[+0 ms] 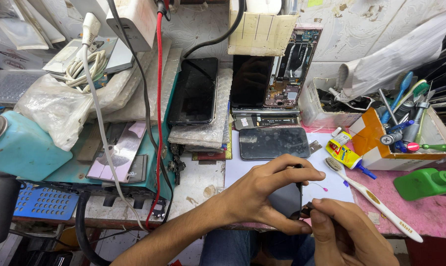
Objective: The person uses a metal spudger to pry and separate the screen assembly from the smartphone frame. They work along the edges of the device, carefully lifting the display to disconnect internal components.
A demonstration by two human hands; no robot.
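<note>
My left hand [264,194] grips a dark phone [286,199] held on edge over the white sheet [331,184] at the bench's front. Its thumb sits under the phone and its fingers curl over the top. My right hand [348,231] is at the phone's lower right corner, fingertips pinched on a small dark part [306,210] there. What exactly the part is cannot be made out.
A second dark phone [274,143] lies flat behind the hands. A white toothbrush [375,202], a yellow glue tube [347,155] and a green bottle [420,183] lie on the right. A cardboard tool box [375,143], an opened phone [292,69] and a teal machine [26,148] stand around.
</note>
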